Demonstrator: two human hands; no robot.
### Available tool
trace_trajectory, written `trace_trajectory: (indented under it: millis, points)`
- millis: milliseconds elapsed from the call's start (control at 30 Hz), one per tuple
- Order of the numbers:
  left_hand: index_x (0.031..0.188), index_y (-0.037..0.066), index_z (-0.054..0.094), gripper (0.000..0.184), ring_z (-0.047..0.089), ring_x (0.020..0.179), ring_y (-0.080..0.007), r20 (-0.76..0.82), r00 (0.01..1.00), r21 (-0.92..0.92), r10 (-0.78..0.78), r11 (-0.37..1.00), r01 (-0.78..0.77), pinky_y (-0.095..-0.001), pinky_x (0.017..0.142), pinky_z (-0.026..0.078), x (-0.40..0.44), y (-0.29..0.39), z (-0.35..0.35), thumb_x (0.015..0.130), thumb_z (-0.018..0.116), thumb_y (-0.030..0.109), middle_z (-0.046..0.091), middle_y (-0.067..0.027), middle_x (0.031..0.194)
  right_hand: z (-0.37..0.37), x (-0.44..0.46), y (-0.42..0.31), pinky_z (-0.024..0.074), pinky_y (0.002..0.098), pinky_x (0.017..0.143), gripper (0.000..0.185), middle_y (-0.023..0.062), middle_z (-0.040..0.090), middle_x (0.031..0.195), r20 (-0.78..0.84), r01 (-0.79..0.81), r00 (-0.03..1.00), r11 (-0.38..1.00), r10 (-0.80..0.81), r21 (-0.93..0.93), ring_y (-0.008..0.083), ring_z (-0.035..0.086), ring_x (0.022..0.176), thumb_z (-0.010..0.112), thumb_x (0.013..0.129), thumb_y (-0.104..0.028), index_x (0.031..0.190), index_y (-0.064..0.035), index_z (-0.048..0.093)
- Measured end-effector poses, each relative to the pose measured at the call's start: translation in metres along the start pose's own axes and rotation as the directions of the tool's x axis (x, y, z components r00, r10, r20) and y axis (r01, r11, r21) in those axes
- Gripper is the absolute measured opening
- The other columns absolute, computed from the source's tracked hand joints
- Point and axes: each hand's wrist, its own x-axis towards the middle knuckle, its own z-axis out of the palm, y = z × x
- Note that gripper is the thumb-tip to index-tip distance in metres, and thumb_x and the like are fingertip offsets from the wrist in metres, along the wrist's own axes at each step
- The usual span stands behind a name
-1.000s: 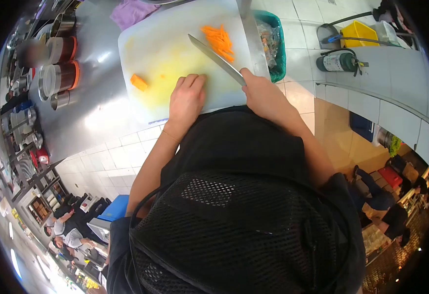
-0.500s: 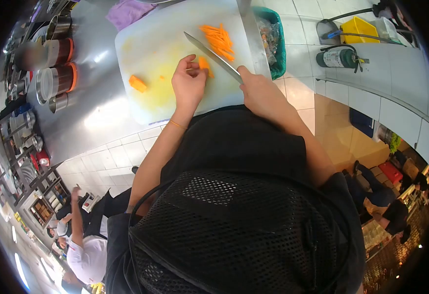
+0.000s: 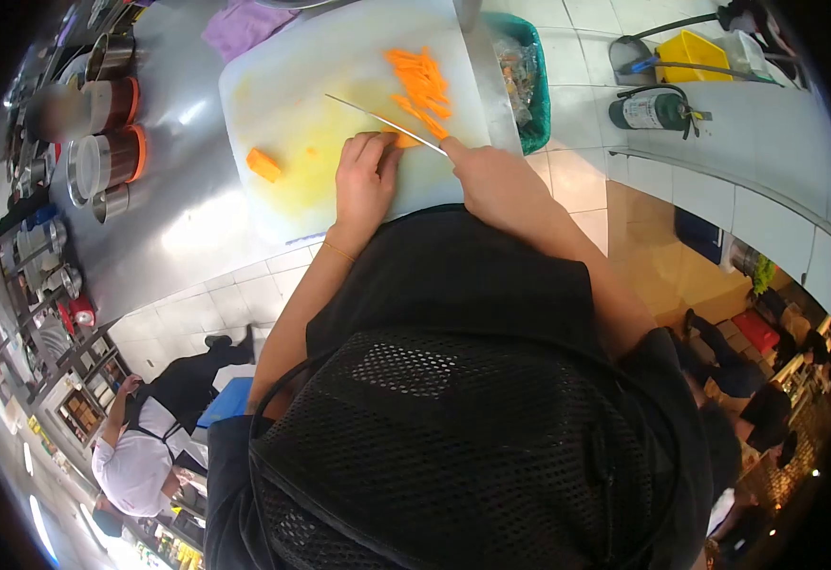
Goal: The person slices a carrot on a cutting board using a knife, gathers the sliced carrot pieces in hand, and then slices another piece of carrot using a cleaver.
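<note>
On a white cutting board (image 3: 292,85) with yellow stains, my left hand (image 3: 364,180) presses down a carrot piece (image 3: 404,140), its fingers curled over the left end. My right hand (image 3: 496,180) grips a kitchen knife (image 3: 385,122) by its handle. The blade lies slantwise along the upper side of the carrot piece, close to my left fingertips. Beyond the knife is a loose pile of carrot strips (image 3: 420,78), with a few more strips between pile and blade. A carrot chunk (image 3: 264,165) rests alone at the board's left side.
A purple cloth (image 3: 245,27) touches the board's top left corner. Lidded containers (image 3: 116,155) stand on the steel counter (image 3: 178,176) to the left. A green-lined bin (image 3: 535,95) is beside the counter's right edge. A co-worker in a white shirt (image 3: 135,465) stands at lower left.
My left hand has turned palm down onto the carrot piece. The knife has come down and left to it. Fresh strips lie below the pile. The co-worker at lower left has shifted.
</note>
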Motion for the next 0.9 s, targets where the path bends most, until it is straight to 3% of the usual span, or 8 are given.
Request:
trace_trajectory:
  millis: [200,300,400,500,600,800,900]
  points:
    - [0.103,0.002,0.074,0.017,0.063,0.096,-0.0343,-0.055,0.998,-0.015,0.015,1.0,-0.015,-0.0428,0.086,0.053,-0.003,-0.005,0.0,0.086,0.073,-0.001,0.068,-0.013,0.101,-0.011,0.003,-0.008,0.0524,0.0582,0.074,0.027,0.0259,0.07,0.086,-0.015,0.042,0.999,0.999,-0.042,0.03,0.0462,0.069,0.081,0.055,0.093,-0.005,0.12,-0.0032,0.056]
    - [0.1,0.003,0.073,0.016,0.063,0.093,-0.034,-0.035,0.998,0.014,0.051,0.999,-0.051,-0.0426,0.083,0.054,0.001,-0.002,0.0,0.085,0.072,-0.003,0.069,-0.0117,0.1,-0.016,-0.012,-0.012,0.0524,0.0578,0.073,0.026,0.0248,0.07,0.084,-0.059,0.037,0.998,0.999,-0.038,-0.024,0.046,0.069,0.08,0.055,0.094,-0.006,0.119,-0.0023,0.056]
    - [0.098,0.002,0.073,0.015,0.063,0.091,-0.0337,-0.047,0.997,0.066,0.067,0.996,-0.064,-0.0425,0.081,0.054,-0.001,-0.004,0.0,0.084,0.072,-0.003,0.069,-0.011,0.099,-0.029,-0.034,-0.023,0.0529,0.0573,0.073,0.025,0.0238,0.069,0.083,0.005,0.06,0.998,0.992,-0.06,-0.111,0.0457,0.069,0.08,0.053,0.095,-0.007,0.119,-0.0017,0.055]
    - [0.096,0.002,0.073,0.013,0.064,0.09,-0.0335,-0.03,0.999,0.099,0.043,0.994,-0.039,-0.0427,0.081,0.054,0.0,-0.002,0.001,0.084,0.073,-0.002,0.07,-0.0114,0.099,-0.036,-0.047,-0.032,0.0531,0.0573,0.071,0.026,0.0228,0.069,0.082,0.087,0.026,0.996,0.984,-0.01,-0.176,0.0455,0.069,0.079,0.053,0.094,-0.007,0.119,-0.0021,0.055]
    - [0.094,0.002,0.074,0.01,0.064,0.09,-0.0335,-0.044,0.997,0.112,0.059,0.992,-0.053,-0.0425,0.081,0.054,0.0,-0.005,0.005,0.084,0.073,-0.001,0.07,-0.0114,0.098,-0.008,-0.029,-0.017,0.0519,0.0572,0.072,0.025,0.0247,0.068,0.084,0.038,-0.023,0.999,0.993,0.028,-0.119,0.0467,0.068,0.08,0.053,0.091,-0.002,0.116,-0.0005,0.052]
    - [0.094,0.003,0.074,0.01,0.064,0.089,-0.0333,-0.104,0.993,0.118,0.053,0.992,-0.04,-0.0428,0.08,0.055,-0.002,-0.002,0.005,0.085,0.073,-0.001,0.07,-0.0116,0.096,-0.023,-0.021,-0.04,0.0554,0.0562,0.071,0.019,0.0241,0.07,0.083,-0.021,0.114,0.993,0.975,-0.12,-0.19,0.0438,0.072,0.079,0.05,0.095,-0.006,0.113,-0.0009,0.054]
    - [0.095,0.003,0.074,0.012,0.065,0.09,-0.0332,-0.129,0.991,0.089,0.043,0.996,-0.031,-0.0429,0.081,0.055,-0.005,-0.001,0.006,0.084,0.072,-0.002,0.071,-0.0115,0.097,-0.019,-0.026,-0.037,0.0558,0.0558,0.071,0.019,0.024,0.071,0.083,0.042,0.043,0.998,0.985,-0.037,-0.167,0.0432,0.072,0.078,0.051,0.094,-0.005,0.113,-0.0001,0.054]
